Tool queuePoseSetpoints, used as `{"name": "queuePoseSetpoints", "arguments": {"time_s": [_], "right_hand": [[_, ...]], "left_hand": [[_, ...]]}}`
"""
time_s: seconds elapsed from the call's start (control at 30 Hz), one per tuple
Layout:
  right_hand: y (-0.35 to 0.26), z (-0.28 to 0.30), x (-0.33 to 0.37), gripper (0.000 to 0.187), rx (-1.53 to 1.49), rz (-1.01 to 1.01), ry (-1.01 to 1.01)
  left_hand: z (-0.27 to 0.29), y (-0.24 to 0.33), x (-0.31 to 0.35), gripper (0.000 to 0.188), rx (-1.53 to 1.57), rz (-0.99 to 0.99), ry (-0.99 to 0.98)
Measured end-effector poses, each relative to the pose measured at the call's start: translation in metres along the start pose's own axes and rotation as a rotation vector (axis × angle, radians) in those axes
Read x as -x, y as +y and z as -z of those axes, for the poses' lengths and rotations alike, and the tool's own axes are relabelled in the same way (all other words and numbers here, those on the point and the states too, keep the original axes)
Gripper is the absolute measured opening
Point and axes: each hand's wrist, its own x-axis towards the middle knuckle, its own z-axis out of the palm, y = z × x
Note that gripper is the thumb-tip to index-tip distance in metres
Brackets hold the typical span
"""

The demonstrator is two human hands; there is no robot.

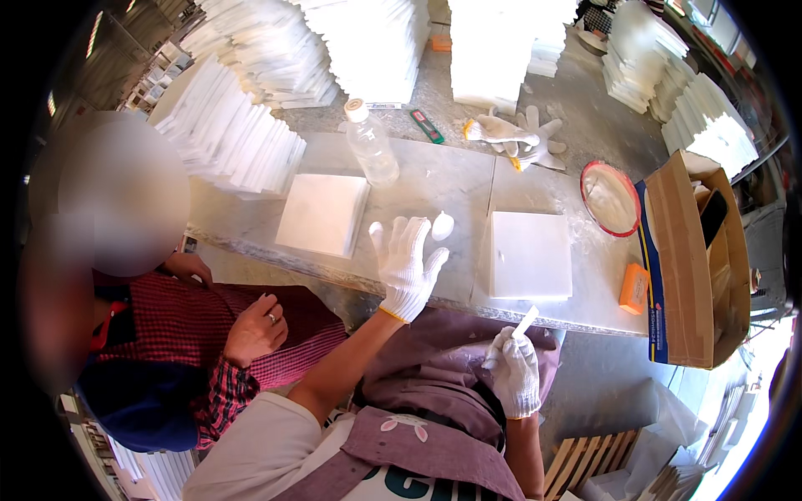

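Note:
My left hand, in a white knitted glove, is held over the near part of the stone-topped table with its fingers spread and nothing in it. Just past its fingertips lies a small white rounded lump. A white square tile stack sits to its left. My right hand, gloved too, is closed around a thin flat white strip near the table's front edge. The strip's tip points up toward a second stack of white square tiles. What the fist hides of the strip cannot be seen.
Beyond stand a clear bottle, a green-and-red box cutter, spare gloves and a red-rimmed bowl of white paste. An orange block and a cardboard box are at right. Tall tile stacks line the back. Another person's hand is at left.

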Motion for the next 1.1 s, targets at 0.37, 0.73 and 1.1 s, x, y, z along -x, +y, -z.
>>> {"name": "queuePoseSetpoints", "arguments": {"time_s": [0.37, 0.73, 1.1], "right_hand": [[-0.006, -0.035, -0.01, 0.044, 0.17, -0.112, 0.15], [-0.018, -0.071, 0.008, 0.028, 0.274, -0.018, 0.009], [-0.02, -0.089, 0.016, 0.022, 0.335, 0.0, 0.137]], "left_hand": [[0.0, -0.006, -0.033, 0.034, 0.103, 0.05, 0.018], [-0.01, -0.014, -0.022, 0.034, 0.095, 0.031, 0.1], [-0.013, -0.011, -0.022, 0.02, 0.186, 0.08, 0.132]]}}
